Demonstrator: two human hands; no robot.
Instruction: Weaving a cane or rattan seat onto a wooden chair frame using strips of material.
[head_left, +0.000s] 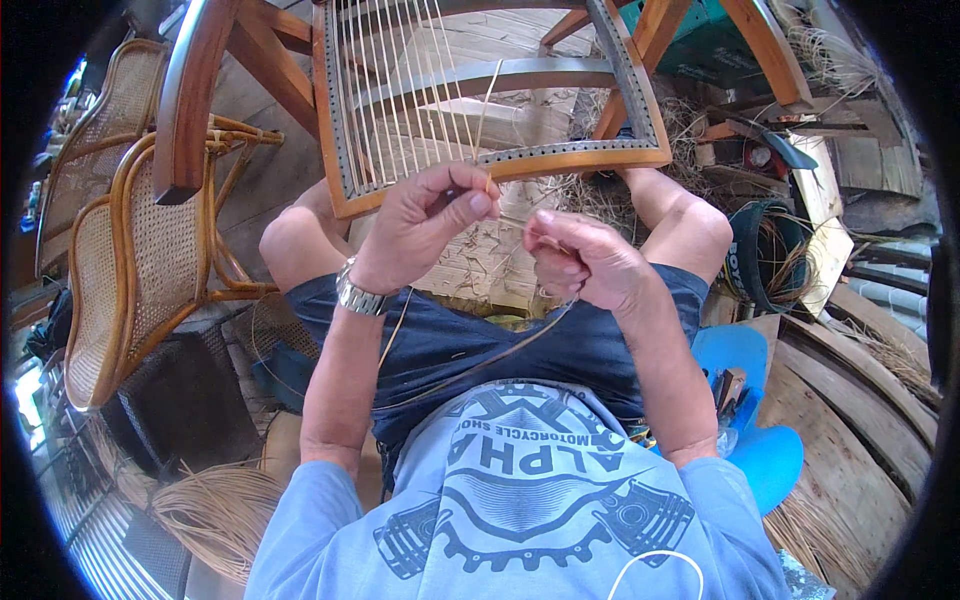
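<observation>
A wooden chair frame with small holes along its edge lies across my knees. Several pale cane strands run lengthwise over its left part, and one loose-looking strand rises near the middle of the near rail. My left hand, with a metal watch at the wrist, is closed in a pinch on a cane strand just under that rail. To its right my right hand is closed, fingers curled. A long cane length loops over my lap up to the right hand; its end among the fingers is hidden.
Caned rattan chairs stand at the left, above a bundle of loose cane. A blue plastic stool is by my right elbow. A dark bucket with cane and wooden boards lie farther right. Cane scraps litter the floor.
</observation>
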